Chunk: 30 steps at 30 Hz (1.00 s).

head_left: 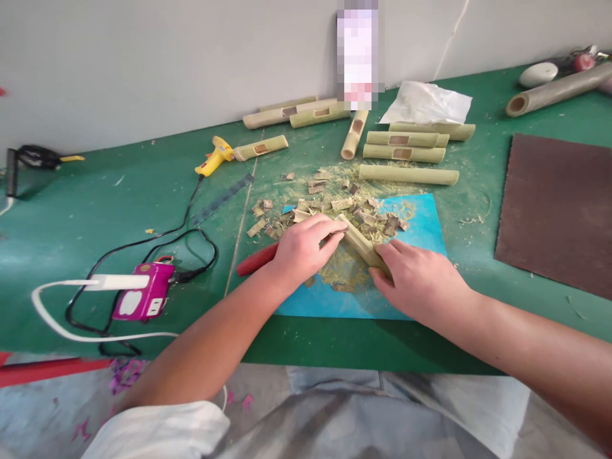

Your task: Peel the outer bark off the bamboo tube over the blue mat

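My right hand (414,271) grips the near end of a pale bamboo tube (361,239), which slants away to the upper left over a blue sheet (421,213). At the tube's far end, my left hand (306,245) is closed, fingertips pressed together. A small dark brown edge shows at those fingertips, too little to name. A red handle (255,260) pokes out beside my left wrist; its other end is hidden. Small bamboo chips (366,217) and yellowish dust lie around the far end of the tube.
Several bamboo tubes (406,175) with cut windows lie behind. A yellow glue gun (215,156) rests at left, its black cord running near a magenta power strip (143,292). A dark brown sheet (557,210) lies right. A blurred-out phone-like object (358,57) stands against the wall.
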Each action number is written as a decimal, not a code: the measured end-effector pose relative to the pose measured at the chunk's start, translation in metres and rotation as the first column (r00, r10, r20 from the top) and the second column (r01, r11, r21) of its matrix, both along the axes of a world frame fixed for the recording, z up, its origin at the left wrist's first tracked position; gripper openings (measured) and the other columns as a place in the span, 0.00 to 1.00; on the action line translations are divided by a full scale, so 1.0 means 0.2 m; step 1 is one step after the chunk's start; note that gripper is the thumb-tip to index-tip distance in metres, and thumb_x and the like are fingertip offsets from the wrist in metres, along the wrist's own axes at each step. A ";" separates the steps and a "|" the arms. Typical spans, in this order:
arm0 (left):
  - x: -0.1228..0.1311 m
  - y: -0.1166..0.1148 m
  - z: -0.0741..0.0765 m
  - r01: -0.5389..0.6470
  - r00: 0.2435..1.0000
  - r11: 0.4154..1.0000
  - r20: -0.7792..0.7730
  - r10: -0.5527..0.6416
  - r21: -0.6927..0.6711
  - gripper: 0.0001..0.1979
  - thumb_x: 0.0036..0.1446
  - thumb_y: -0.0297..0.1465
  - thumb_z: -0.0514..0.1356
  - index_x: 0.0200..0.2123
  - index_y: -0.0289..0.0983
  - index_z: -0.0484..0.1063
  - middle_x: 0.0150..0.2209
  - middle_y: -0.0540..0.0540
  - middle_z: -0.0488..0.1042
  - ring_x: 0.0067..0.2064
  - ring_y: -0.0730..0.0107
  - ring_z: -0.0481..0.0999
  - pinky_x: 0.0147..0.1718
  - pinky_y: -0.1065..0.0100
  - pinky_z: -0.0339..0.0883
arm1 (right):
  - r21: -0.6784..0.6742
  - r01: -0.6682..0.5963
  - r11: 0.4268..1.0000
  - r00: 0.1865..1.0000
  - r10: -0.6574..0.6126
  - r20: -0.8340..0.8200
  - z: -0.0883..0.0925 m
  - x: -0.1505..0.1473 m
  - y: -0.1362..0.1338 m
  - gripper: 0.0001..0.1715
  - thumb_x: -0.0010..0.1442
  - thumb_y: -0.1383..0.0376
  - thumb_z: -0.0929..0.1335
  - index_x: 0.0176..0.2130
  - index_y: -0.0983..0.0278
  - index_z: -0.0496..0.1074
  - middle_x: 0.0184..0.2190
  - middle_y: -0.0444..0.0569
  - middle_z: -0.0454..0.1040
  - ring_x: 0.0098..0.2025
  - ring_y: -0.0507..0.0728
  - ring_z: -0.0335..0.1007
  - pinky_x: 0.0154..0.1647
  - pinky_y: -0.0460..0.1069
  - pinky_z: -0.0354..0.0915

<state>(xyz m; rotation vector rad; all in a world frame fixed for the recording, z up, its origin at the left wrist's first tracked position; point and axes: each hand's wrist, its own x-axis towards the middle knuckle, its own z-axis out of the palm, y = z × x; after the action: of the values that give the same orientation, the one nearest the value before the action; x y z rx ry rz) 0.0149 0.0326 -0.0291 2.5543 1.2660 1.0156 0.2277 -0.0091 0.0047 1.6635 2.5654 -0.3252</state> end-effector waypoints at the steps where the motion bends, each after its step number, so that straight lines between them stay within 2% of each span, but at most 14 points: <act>1: -0.01 0.01 0.00 -0.004 1.000 1.000 0.007 0.004 0.006 0.07 0.62 0.28 0.59 0.41 0.36 0.76 0.37 0.45 0.79 0.38 0.71 0.78 0.40 0.70 0.73 | 0.002 0.000 1.000 1.000 0.000 -0.001 0.00 0.00 0.00 0.14 0.63 0.62 0.59 0.38 0.65 0.70 0.34 0.50 0.73 0.31 0.54 0.69 0.24 0.50 0.43; 7: -0.06 0.06 0.00 -0.053 0.999 0.998 0.012 0.052 0.028 0.07 0.62 0.28 0.59 0.39 0.35 0.77 0.34 0.45 0.78 0.34 0.72 0.77 0.34 0.70 0.72 | 0.006 0.006 1.000 1.000 -0.006 -0.003 -0.01 0.00 0.00 0.13 0.63 0.61 0.60 0.39 0.64 0.70 0.35 0.49 0.73 0.30 0.54 0.68 0.25 0.50 0.43; 15: -0.03 0.02 0.03 -0.003 1.000 0.992 0.015 0.001 0.127 0.07 0.62 0.27 0.59 0.41 0.34 0.76 0.35 0.44 0.78 0.36 0.72 0.78 0.37 0.70 0.73 | -0.012 0.006 1.000 1.000 -0.006 -0.005 0.01 0.00 0.00 0.14 0.63 0.61 0.59 0.39 0.64 0.71 0.35 0.50 0.73 0.30 0.54 0.68 0.24 0.50 0.43; 18: -0.02 0.03 0.01 0.027 0.999 0.994 -0.025 -0.025 0.101 0.07 0.62 0.27 0.59 0.42 0.34 0.76 0.36 0.44 0.79 0.37 0.71 0.78 0.38 0.70 0.73 | -0.010 0.002 1.000 1.000 -0.002 -0.002 0.01 0.00 0.00 0.14 0.63 0.62 0.59 0.40 0.64 0.71 0.34 0.50 0.73 0.30 0.54 0.68 0.25 0.50 0.43; 22: 0.00 0.00 0.00 -0.015 0.999 0.999 -0.032 0.016 0.037 0.08 0.63 0.29 0.57 0.40 0.35 0.76 0.34 0.45 0.78 0.35 0.71 0.77 0.36 0.70 0.72 | 0.007 -0.002 1.000 1.000 0.002 -0.006 0.00 0.00 0.00 0.14 0.63 0.62 0.59 0.39 0.65 0.71 0.34 0.50 0.73 0.30 0.54 0.68 0.24 0.50 0.43; 27: 0.03 -0.05 0.01 0.108 0.988 0.993 -0.110 -0.112 -0.037 0.11 0.65 0.31 0.55 0.43 0.34 0.76 0.34 0.44 0.77 0.35 0.72 0.77 0.36 0.72 0.72 | 0.009 -0.010 1.000 1.000 0.010 -0.004 -0.01 0.00 0.00 0.13 0.63 0.62 0.60 0.39 0.65 0.70 0.34 0.49 0.73 0.30 0.54 0.68 0.24 0.49 0.44; 30: 0.03 -0.05 0.01 0.031 0.989 0.999 -0.147 -0.025 0.037 0.11 0.66 0.31 0.54 0.42 0.34 0.76 0.33 0.44 0.77 0.35 0.72 0.77 0.36 0.72 0.72 | 0.013 -0.001 1.000 1.000 0.001 -0.002 -0.01 0.00 0.00 0.14 0.63 0.62 0.59 0.40 0.64 0.70 0.34 0.49 0.73 0.31 0.55 0.69 0.24 0.49 0.44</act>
<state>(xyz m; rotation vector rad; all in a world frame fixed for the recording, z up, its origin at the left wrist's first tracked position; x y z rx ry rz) 0.0212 0.0227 -0.0269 2.7129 1.2515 0.8702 0.2274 -0.0088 0.0036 1.6669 2.5753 -0.3100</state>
